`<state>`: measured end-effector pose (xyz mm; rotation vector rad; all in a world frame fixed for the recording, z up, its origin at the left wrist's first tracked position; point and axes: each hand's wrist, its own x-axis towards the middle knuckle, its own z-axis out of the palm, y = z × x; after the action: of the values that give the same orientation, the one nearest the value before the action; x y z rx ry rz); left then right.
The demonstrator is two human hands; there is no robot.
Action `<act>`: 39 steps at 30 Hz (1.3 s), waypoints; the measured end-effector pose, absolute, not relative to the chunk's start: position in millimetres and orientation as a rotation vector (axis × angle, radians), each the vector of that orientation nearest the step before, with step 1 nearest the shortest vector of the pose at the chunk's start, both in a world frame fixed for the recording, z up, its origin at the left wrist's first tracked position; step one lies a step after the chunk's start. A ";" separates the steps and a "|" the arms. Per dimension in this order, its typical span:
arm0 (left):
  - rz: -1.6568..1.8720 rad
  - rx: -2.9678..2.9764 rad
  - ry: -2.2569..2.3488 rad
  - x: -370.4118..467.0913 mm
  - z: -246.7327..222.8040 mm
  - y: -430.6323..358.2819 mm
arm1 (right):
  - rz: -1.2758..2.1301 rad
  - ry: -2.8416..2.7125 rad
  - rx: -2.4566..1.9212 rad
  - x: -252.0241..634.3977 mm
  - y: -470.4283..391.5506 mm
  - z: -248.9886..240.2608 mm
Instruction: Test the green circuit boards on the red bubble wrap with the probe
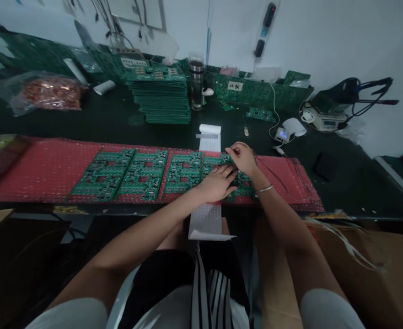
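Note:
My left hand [217, 183] lies over a green circuit board [211, 161], its fingers stretched out and the thumb apart. Just right of it, my right hand [244, 160] is closed in a pinch above the boards. What sits between those fingertips is too small to make out. Thin dark wires [271, 171] trail from near that hand over the pink bubble wrap [57, 160]. More circuit boards [142, 176] lie in a row to the left on the same wrap. Part of the board under my hands is hidden.
Behind the wrap stand a tall stack of boards [163, 100] and a glass bottle [196, 87]. A bag of copper-coloured parts [52, 92] lies at left. A small device with a lit screen [282, 135] and a paper roll [210, 129] are near the wrap.

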<state>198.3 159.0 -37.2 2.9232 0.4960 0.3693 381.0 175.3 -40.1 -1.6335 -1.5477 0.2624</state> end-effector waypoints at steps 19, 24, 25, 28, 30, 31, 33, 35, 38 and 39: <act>0.661 2.610 0.810 77.9 -62.7 85.3 | 0.008 -1.882 -1.722 374.0 182.8 -65.9; 0.716 2.639 0.859 71.0 -74.5 81.1 | 0.036 -1.762 -1.710 375.2 183.9 -74.9; 0.724 2.636 0.854 69.5 -76.2 80.4 | 0.037 -1.762 -1.700 375.5 183.8 -76.2; 0.759 2.634 0.827 65.4 -79.8 79.3 | 0.034 -1.762 -1.693 376.2 183.4 -78.3; 0.789 2.627 0.822 63.6 -82.1 79.1 | 0.029 -1.757 -1.701 376.4 183.3 -78.6; 0.796 2.618 0.825 63.1 -83.5 79.1 | 0.029 -1.754 -1.703 376.5 183.4 -78.7; 0.814 2.591 0.834 62.9 -86.5 78.8 | 0.038 -1.747 -1.703 376.9 183.6 -79.2; 0.846 2.567 0.837 63.4 -89.8 78.1 | 0.055 -1.741 -1.701 377.3 183.8 -80.2; 0.895 2.546 0.824 62.3 -92.0 76.2 | 0.072 -1.733 -1.704 377.7 184.0 -81.7; 0.897 2.541 0.811 61.0 -90.7 75.7 | 0.074 -1.731 -1.706 377.7 183.9 -82.0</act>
<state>61.0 75.7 -90.7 2.5407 0.8108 0.8973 377.7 183.9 -82.0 -1.7064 -1.7313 0.0737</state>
